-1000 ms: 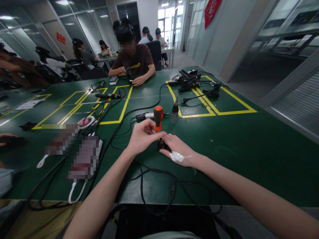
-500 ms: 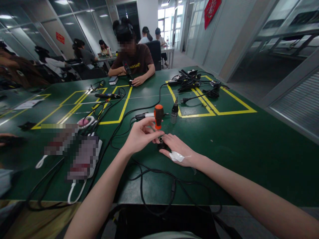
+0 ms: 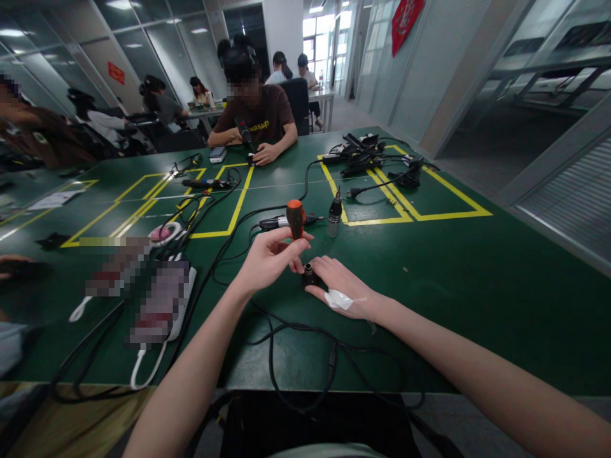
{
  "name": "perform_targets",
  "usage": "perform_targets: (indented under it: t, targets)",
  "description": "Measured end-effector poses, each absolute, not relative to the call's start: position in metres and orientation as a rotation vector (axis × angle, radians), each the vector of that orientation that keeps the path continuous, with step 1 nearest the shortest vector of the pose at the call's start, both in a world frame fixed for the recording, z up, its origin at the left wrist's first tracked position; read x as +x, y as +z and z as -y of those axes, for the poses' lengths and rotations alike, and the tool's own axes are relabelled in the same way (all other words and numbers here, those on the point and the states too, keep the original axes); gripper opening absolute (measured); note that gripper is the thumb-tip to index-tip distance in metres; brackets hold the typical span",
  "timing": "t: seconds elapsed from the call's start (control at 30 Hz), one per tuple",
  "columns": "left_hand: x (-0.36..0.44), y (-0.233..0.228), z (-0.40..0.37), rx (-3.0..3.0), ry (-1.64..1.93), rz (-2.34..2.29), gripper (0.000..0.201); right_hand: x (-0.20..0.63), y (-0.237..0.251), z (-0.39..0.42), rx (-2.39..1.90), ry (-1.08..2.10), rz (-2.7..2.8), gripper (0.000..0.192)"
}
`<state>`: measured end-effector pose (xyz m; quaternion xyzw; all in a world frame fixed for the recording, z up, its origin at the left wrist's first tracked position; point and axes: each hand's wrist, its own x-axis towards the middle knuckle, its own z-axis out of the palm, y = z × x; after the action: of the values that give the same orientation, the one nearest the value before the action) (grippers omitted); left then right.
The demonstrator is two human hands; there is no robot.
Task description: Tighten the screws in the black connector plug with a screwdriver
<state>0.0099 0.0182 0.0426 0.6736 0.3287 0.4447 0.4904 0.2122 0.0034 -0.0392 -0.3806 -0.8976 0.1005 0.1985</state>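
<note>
Two hands busy: your left hand (image 3: 270, 257) pinches the orange screwdriver (image 3: 295, 219) low, right hand (image 3: 340, 285) clamps the small black connector (image 3: 308, 277) — light, rigid, probably slippery, so grip its body.

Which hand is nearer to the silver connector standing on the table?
Left. The left hand holds the orange screwdriver just beside the silver connector; the right hand is lower, on the small black part.

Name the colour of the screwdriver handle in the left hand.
Orange, screwdriver handle, head view.
</note>
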Motion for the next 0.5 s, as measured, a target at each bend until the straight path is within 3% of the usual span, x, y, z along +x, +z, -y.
perform_targets:
  t: [0.17,0.33,0.5]
  targets:
    - [0.009,0.038,-0.020,1.692,1.220,-0.787,0.031,0.212,-0.041,-0.003,-1.058,0.275,2.500,0.020]
    - [0.008,0.026,-0.028,1.736,1.342,-0.607,0.074,0.212,-0.045,-0.004,-1.057,0.267,2.492,0.020]
    - [0.010,0.019,-0.031,1.893,1.445,-0.576,0.081,0.212,-0.044,-0.004,-1.053,0.281,2.483,0.017]
